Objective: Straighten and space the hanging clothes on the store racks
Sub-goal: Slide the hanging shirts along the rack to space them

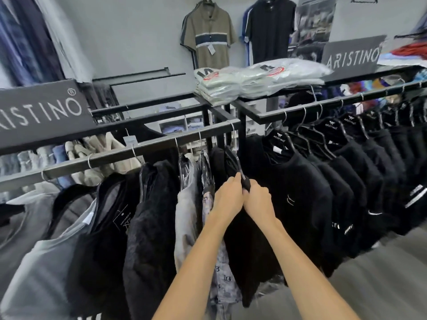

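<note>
1. Hands meet on one spot: the left hand (228, 198) and right hand (260, 203) touch each other, both curled and clamped on the near shoulder of a black top (245, 245), where the cloth covers the tip of its hanger (236, 161).
2. That top hangs at the right end of the left rail (138, 147), just beside the corner post (241, 137), with its hook (232, 130) over the rail. A patterned shirt (220, 280) presses against its left side.
3. The step in hand looks like seating the shoulder squarely. Draw the cloth evenly over the hanger tip so the seam rides on the arm, not past it.
4. Keep the pull light and downward. A sideways tug would likely swing the hanger or drag the hook into the post.
5. For spacing, move the top by its hook, not by its cloth, and open a gap from the shirt.
6. Clothes on the left rail look bunched and uneven, while the black tops (300, 181) on the right rail (323, 106) hang in even order, which gives a fair model for the gaps.
</note>
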